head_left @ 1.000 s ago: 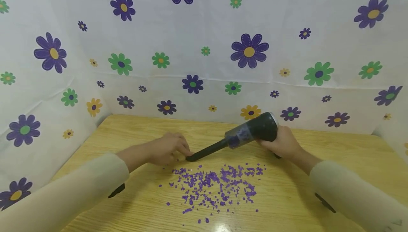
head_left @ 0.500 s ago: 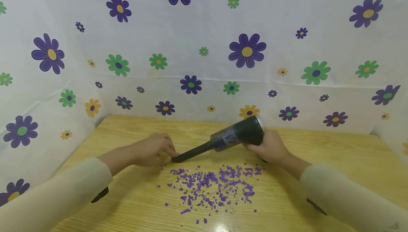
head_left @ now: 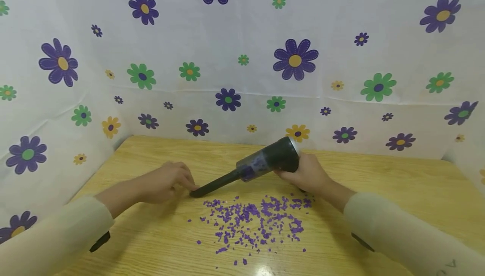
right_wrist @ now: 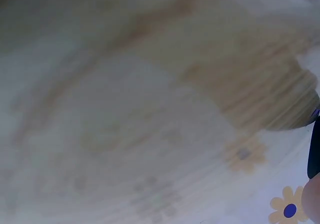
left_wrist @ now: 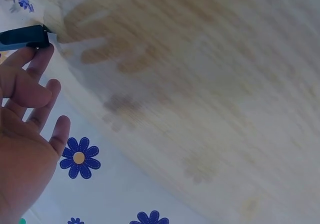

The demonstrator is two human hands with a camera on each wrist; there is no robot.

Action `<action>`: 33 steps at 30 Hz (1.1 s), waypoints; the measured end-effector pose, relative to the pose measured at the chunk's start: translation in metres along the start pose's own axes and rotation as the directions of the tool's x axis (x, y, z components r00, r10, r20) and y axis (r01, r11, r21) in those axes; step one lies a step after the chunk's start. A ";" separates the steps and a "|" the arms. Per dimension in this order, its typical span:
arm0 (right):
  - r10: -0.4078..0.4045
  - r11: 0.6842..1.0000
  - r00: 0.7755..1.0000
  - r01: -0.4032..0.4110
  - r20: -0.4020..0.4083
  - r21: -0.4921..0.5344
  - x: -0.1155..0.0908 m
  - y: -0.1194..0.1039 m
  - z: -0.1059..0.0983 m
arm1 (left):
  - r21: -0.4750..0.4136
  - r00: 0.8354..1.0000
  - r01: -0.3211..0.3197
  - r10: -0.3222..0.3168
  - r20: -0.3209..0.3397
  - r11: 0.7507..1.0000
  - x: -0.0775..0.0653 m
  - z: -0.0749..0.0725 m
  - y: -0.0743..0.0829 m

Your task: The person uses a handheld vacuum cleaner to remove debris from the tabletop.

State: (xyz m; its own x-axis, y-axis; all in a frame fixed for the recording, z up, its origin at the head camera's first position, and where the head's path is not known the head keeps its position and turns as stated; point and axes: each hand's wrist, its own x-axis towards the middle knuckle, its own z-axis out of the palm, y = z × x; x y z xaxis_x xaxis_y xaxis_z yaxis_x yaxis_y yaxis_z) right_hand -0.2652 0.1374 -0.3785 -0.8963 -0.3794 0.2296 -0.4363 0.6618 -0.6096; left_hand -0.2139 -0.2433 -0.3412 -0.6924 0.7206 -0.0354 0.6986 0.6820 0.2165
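A black handheld vacuum cleaner (head_left: 281, 154) with a clear dust cup (head_left: 253, 166) slants down to the left over the table. My right hand (head_left: 310, 174) grips its handle end. Purple scraps show inside the cup. At the left, the fingertips of my left hand (head_left: 166, 182) touch the tip of its long nozzle (head_left: 216, 184), close to the tabletop. In the left wrist view, the fingers stay fairly extended beside the nozzle end (left_wrist: 25, 37). Many small purple scraps (head_left: 248, 213) lie scattered in front of the vacuum. The right wrist view catches only a sliver of that hand.
The wooden table (head_left: 151, 242) runs back to a white cloth (head_left: 242, 27) printed with flowers, which also hangs at both sides. A few stray scraps (head_left: 240, 262) lie nearer the front edge.
Both hands and the vacuum have slid left along the far side of the scraps, the nozzle tip moving past the pile's left end. A few scraps near the tip are no longer visible.
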 end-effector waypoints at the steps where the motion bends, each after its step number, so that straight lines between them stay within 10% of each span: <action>1: -0.005 1.000 1.000 0.005 0.002 0.002 0.000 0.000 0.000 | -0.004 1.000 -0.007 0.007 -0.006 1.000 -0.001 0.000 0.001; 33: 0.001 1.000 1.000 -0.001 0.025 0.000 -0.012 0.030 -0.027 | -0.130 1.000 -0.027 0.026 -0.011 0.991 0.021 0.008 0.031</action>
State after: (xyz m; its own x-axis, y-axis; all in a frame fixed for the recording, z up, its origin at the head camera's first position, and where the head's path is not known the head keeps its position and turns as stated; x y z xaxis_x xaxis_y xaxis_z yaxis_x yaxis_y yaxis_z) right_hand -0.2698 0.1789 -0.3787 -0.8943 -0.3950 0.2102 -0.4357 0.6624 -0.6094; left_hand -0.2051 -0.2058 -0.3432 -0.6761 0.7366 -0.0193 0.6877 0.6402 0.3424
